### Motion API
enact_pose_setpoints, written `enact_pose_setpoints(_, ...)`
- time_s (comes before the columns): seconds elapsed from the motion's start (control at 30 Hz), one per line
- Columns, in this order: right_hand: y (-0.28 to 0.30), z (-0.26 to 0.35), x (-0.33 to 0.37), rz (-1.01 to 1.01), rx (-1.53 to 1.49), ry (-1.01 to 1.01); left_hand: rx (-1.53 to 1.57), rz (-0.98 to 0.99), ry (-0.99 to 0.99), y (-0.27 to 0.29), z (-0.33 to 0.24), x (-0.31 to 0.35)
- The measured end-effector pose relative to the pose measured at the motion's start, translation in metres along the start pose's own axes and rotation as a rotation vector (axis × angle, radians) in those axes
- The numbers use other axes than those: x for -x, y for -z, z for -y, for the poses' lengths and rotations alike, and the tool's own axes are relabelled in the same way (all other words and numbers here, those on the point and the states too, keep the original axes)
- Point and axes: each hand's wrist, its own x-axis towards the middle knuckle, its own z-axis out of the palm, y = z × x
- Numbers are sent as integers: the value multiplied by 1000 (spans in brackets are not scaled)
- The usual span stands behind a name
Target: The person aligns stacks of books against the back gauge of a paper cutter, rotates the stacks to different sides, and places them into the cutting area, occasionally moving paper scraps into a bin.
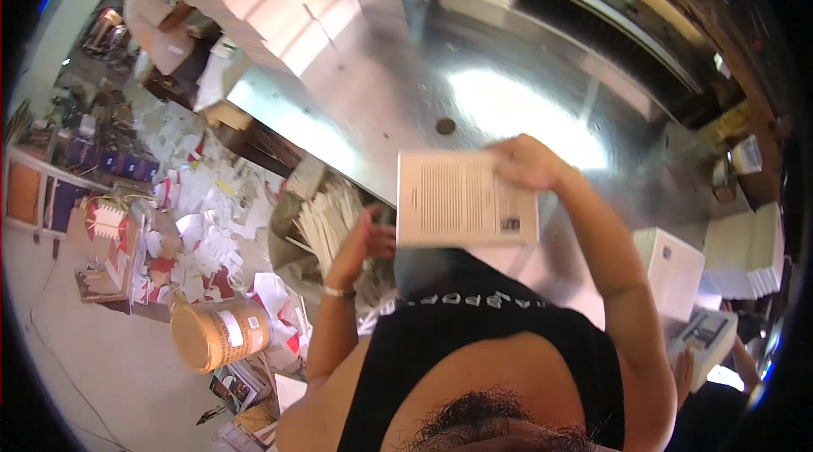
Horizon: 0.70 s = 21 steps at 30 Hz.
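Pinched in right hand (533,162) at upper-right corner: pale book (453,198), long axis crosswise. Beside book's left edge: left hand (359,246), fingers parted, contact unclear.

black sleeveless top (436,316) | white lettering (478,299) | pale left wristband (340,292)

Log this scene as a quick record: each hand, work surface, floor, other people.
Right hand: gripping the upper right part of a book, printed side up
Left hand: open beside the book's left edge; contact unclear
Work surface: shiny metal table, tall pale stacks at far left
Floor: paper scraps, orange-brown drum lying among them
Others: person at upper left; at lower right, another person's hands around a picture-covered book
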Motion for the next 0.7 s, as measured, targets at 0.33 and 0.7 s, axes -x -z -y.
enact_pose_setpoints(0.33,-54,18,32,-237,-492,31,-35,63,-188,-22,0,26)
enact_pose_setpoints(0.7,-29,18,129,-556,-699,137,-424,360,-694,-69,-63,-32)
